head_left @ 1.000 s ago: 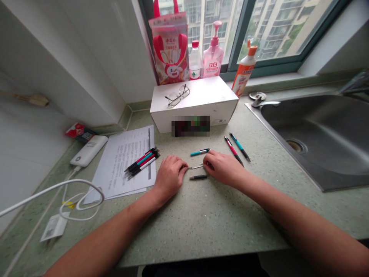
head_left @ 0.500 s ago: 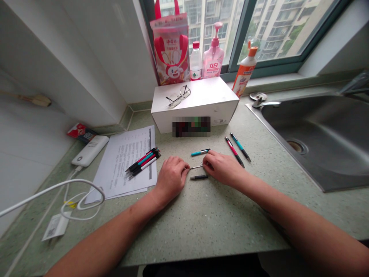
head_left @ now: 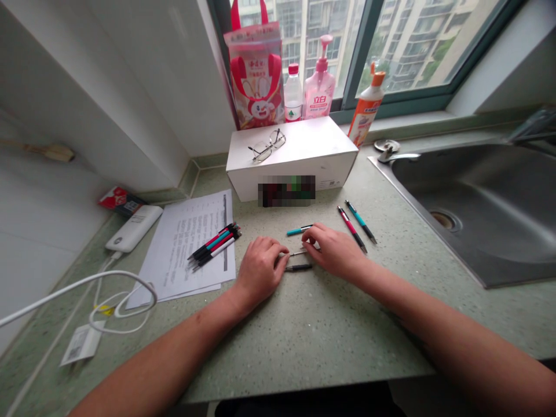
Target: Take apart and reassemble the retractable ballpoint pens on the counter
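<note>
A thin pen refill (head_left: 297, 253) lies level just above or on the counter between my two hands. My left hand (head_left: 262, 267) is closed, thumb and forefinger pinching the refill's left end. Over its right end is my right hand (head_left: 335, 250), with thumb and forefinger parted and the refill passing beneath the thumb. Just beyond the fingers rests a teal pen barrel (head_left: 299, 230), partly covered by my right hand. Nearer to me lies a black pen front piece (head_left: 300, 267), its left end close to my left thumb.
Right of my hands lie a red pen (head_left: 351, 229) and a teal pen (head_left: 361, 222). Several pens (head_left: 215, 246) sit on printed sheets (head_left: 174, 231) at left, near a white power bank (head_left: 134, 229) with its cable. A white box (head_left: 299, 142) bearing glasses (head_left: 267, 146) stands behind; a sink (head_left: 482, 220) is at right.
My right thumb and forefinger have parted and loosened around the refill's right end. My left hand has shifted slightly right, still pinching the refill. The view has moved a little.
</note>
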